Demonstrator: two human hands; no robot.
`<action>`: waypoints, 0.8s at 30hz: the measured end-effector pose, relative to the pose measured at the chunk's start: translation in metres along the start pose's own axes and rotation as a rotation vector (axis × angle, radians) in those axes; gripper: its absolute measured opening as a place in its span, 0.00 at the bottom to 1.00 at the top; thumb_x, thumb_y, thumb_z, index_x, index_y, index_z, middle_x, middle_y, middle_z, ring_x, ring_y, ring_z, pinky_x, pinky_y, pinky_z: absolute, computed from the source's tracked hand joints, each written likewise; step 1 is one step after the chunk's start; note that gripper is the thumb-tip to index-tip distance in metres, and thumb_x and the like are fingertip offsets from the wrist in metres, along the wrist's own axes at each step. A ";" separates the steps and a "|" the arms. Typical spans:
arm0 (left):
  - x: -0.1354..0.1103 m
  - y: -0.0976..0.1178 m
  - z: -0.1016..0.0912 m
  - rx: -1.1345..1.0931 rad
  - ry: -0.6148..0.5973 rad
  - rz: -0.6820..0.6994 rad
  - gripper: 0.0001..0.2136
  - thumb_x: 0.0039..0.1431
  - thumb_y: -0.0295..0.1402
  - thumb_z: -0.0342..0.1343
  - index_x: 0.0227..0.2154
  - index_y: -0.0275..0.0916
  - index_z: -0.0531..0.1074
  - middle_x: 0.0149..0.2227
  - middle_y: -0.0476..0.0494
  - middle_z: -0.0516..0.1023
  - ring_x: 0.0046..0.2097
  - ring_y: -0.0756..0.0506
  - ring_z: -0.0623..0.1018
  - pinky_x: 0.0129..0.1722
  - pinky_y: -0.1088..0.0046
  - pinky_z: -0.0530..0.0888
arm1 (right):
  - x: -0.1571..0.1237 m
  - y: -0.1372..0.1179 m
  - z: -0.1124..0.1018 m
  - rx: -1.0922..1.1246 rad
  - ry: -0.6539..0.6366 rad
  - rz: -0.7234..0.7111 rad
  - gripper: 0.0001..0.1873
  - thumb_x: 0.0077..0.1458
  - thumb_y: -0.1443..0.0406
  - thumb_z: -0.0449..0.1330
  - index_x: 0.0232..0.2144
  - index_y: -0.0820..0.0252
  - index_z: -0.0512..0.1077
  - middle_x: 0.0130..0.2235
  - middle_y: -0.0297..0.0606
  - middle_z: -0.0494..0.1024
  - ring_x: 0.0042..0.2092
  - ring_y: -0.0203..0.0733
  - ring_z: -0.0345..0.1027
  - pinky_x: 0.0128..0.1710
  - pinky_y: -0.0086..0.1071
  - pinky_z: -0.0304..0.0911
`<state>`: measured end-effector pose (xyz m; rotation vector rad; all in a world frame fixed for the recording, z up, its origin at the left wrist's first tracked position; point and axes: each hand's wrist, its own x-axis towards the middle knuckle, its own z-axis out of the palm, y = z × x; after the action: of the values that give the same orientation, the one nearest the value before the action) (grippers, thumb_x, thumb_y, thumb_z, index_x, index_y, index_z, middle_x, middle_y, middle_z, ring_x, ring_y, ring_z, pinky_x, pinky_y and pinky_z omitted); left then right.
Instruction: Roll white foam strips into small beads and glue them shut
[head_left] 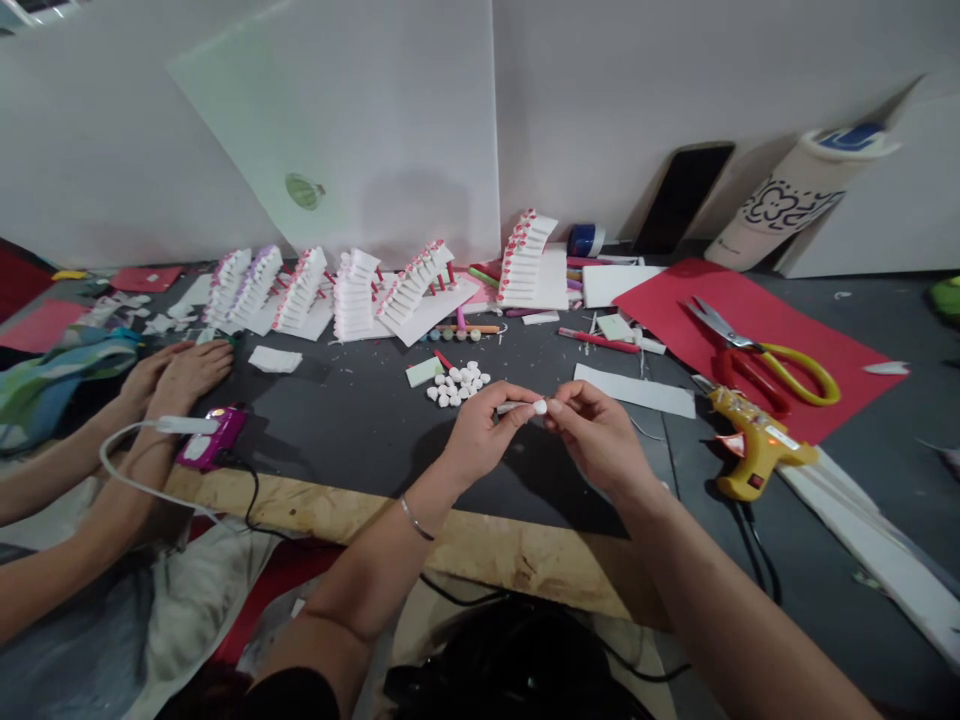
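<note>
My left hand [484,428] is closed in a pinch on a thin white stick [512,407], which looks like rolled paper. At the stick's right end is a small white round piece [540,407]. The fingertips of my right hand [596,430] are pinched against that round piece from the right. Just left of my left hand, a pile of small white pieces [456,385] lies on the dark table [337,420]. Beside the pile rests a pale green card [424,371]. A white paper strip [637,391] lies beyond my right hand.
Stepped white models with red or purple tips [356,295] line the back. To the right are a yellow glue gun [757,445], scissors [799,372] on red paper [675,290], a phone [682,195] and a white tumbler [780,200]. A co-worker's hands [195,378] rest at left near a purple adapter [214,440].
</note>
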<state>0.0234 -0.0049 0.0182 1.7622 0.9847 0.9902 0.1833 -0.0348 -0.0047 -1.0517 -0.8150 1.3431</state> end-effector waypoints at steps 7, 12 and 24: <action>-0.003 -0.004 0.006 0.094 0.119 0.055 0.08 0.64 0.36 0.54 0.36 0.39 0.75 0.38 0.43 0.79 0.39 0.47 0.77 0.41 0.70 0.73 | -0.010 0.001 0.009 -0.290 0.110 -0.249 0.12 0.48 0.55 0.68 0.32 0.53 0.77 0.32 0.35 0.80 0.33 0.40 0.73 0.36 0.36 0.69; -0.005 -0.005 0.007 0.088 0.114 0.037 0.09 0.63 0.38 0.55 0.35 0.40 0.76 0.36 0.44 0.80 0.37 0.47 0.77 0.40 0.70 0.72 | -0.010 -0.002 0.010 -0.350 0.129 -0.285 0.12 0.48 0.54 0.68 0.32 0.54 0.77 0.31 0.36 0.80 0.32 0.40 0.72 0.34 0.34 0.69; -0.002 -0.008 0.005 -0.136 0.040 -0.036 0.08 0.60 0.38 0.58 0.34 0.39 0.75 0.32 0.47 0.77 0.32 0.50 0.73 0.34 0.73 0.71 | -0.005 -0.002 0.005 -0.164 0.119 -0.169 0.14 0.44 0.54 0.70 0.30 0.54 0.76 0.29 0.33 0.77 0.30 0.37 0.68 0.32 0.32 0.66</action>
<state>0.0256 -0.0053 0.0090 1.6128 0.9478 1.0487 0.1787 -0.0395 -0.0006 -1.1522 -0.9146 1.0758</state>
